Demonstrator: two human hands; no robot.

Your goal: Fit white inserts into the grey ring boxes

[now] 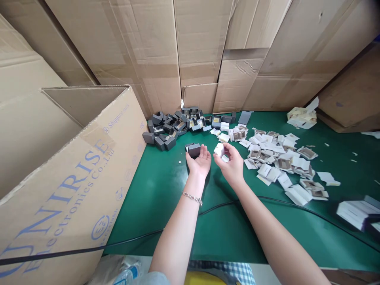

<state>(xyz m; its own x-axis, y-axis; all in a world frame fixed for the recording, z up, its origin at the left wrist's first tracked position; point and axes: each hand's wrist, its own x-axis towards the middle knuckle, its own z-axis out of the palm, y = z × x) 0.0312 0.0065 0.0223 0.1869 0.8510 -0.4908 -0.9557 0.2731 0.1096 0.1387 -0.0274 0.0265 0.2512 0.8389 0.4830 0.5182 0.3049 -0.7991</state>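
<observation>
My left hand (198, 161) is turned palm up, with a small dark grey box (193, 150) held between thumb and fingers. To its right, my right hand (233, 161) pinches a small folded white paper piece (219, 150) between thumb and fingertips. The two hands are close but apart, above the green table (154, 190). Behind my left hand lies a heap of dark grey boxes (170, 128), some open with light insides. Right of my right hand, many white and grey-brown paper inserts (271, 148) are scattered.
A large cardboard carton (113, 130) stands open on the left. Cardboard sheets (154, 51) wall off the back. A black cable (219, 206) crosses the table under my forearms. White boxes (354, 211) lie at the right edge, and a crumpled wrapper (303, 116) sits at the back right.
</observation>
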